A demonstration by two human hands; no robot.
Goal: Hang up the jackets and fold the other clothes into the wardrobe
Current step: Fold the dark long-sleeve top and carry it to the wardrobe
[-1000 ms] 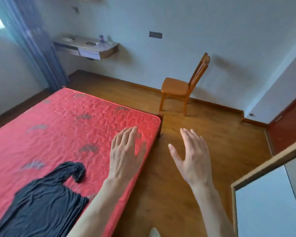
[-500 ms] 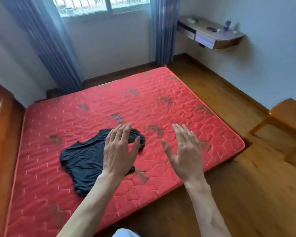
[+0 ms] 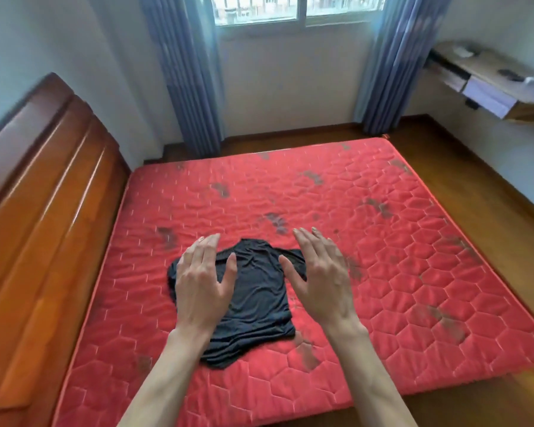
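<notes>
Left hand and right hand side by side above the black shirt, backs up, fingers straight, forearms bare

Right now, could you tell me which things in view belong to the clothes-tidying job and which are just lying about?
Part of the job:
- dark shirt, crumpled on the red mattress
- left hand and right hand, both open, holding nothing

Just there:
- wooden headboard
- blue curtains
- wall shelf with small items

Black shirt: thin matt cloth. Mattress: quilted red fabric. Headboard: glossy wood.
</notes>
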